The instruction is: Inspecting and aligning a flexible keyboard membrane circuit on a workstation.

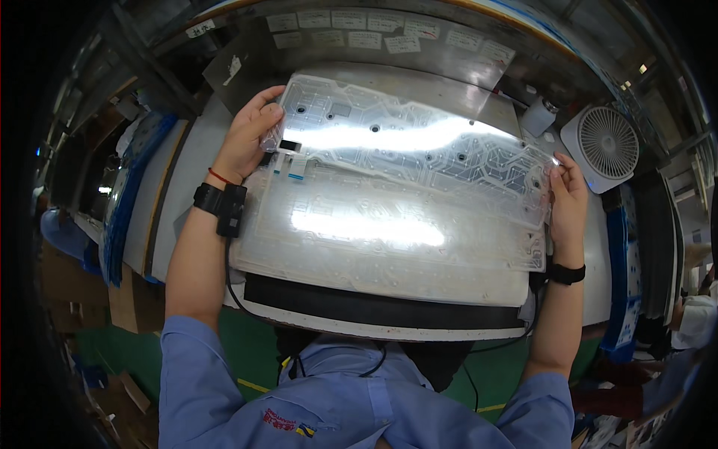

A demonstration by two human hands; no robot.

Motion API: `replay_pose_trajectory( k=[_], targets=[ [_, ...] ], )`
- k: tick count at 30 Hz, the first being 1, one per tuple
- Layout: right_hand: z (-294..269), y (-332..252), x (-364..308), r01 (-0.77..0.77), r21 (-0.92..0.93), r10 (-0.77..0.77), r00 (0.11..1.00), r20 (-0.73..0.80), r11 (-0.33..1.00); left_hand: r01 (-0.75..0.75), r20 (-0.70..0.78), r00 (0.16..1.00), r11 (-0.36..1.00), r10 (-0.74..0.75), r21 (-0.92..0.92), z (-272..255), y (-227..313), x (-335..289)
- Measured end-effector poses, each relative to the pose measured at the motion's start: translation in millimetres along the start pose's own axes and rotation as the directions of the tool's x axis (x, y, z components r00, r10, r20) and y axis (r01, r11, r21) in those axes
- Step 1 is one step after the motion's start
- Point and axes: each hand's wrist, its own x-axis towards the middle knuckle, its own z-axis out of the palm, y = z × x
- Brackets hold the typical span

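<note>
A clear plastic membrane circuit sheet (404, 142), printed with fine traces and dark dots, is stretched between my hands and tilted up. My left hand (254, 127) pinches its left edge near the upper corner, thumb on top. At its right end, my right hand (565, 196) grips the edge by the corner. A short ribbon tail (297, 166) with a blue tip hangs from the sheet's lower left. Beneath lies a stack of similar translucent sheets (359, 254), partly covered by the held one. Light glares off both, hiding some detail.
A black mat strip (374, 305) runs along the front of the worktable (187, 187). At the right stand a white fan (600, 142) and a white bottle (540, 116). A metal panel (449, 56) with paper labels closes off the back. Blue-edged stacks (142, 194) flank the left side.
</note>
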Motion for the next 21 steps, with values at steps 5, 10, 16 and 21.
replay_pose_trajectory(
  k=[5, 10, 16, 21],
  targets=[
    [4, -3, 0, 0.007, -0.001, -0.007, 1.0, -0.013, 1.0, 0.076, 0.102, 0.99, 0.978, -0.097, 0.193, -38, -8, 11],
    [-2, 4, 1, 0.069, -0.075, -0.068, 0.998, 0.01, 0.995, 0.122, 0.052, 0.988, 0.947, -0.144, 0.297, -19, -3, 6],
    [3, -4, -1, 0.059, -0.038, -0.058, 0.998, 0.006, 0.998, 0.032, 0.051, 0.998, 0.986, -0.04, 0.162, -37, -9, 11],
    [0, -3, -1, 0.027, -0.061, -0.028, 1.0, -0.013, 0.998, 0.02, -0.066, 0.998, 1.0, -0.019, 0.007, -30, -9, 14]
  ],
)
